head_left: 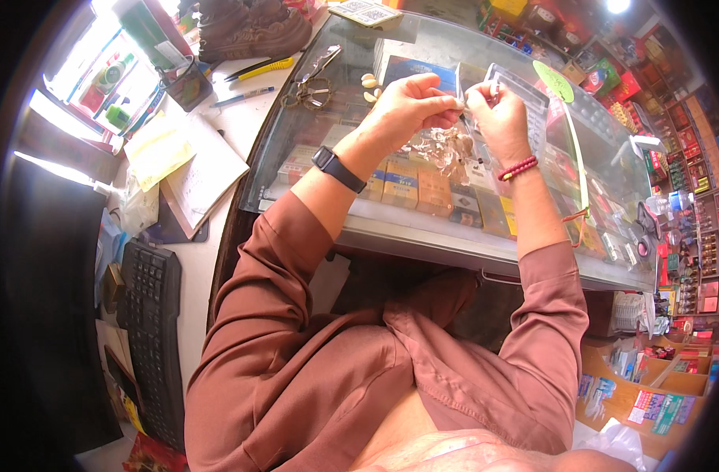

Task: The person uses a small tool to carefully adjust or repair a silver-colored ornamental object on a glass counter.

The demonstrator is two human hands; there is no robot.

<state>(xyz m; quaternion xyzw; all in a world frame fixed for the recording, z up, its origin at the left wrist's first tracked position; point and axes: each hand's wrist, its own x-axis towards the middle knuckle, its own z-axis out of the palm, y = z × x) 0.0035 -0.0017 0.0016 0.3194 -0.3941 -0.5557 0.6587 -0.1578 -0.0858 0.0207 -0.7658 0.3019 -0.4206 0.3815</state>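
Above a glass-topped counter (359,212), my two hands meet, fingertips almost touching. My left hand (418,106) pinches thumb against forefinger; what lies between them is too small to make out. My right hand (497,114) is closed with fingers curled, and a small pale piece, apparently a garlic clove (495,90), shows between them. Beneath the hands, a loose heap of papery garlic skins (446,153) lies on the glass. Several pale peeled garlic cloves (369,81) rest to the left of my left hand. A clear plastic packet (532,118) lies just beyond my right wrist.
Glasses (316,93) lie at the counter's left edge. A white desk holds a yellow cutter (266,68), a pen (245,96), papers (206,169) and a black keyboard (151,338). A green fan-shaped thing on a long stem (554,81) stands right of my hands. Stocked shelves (682,141) line the right.
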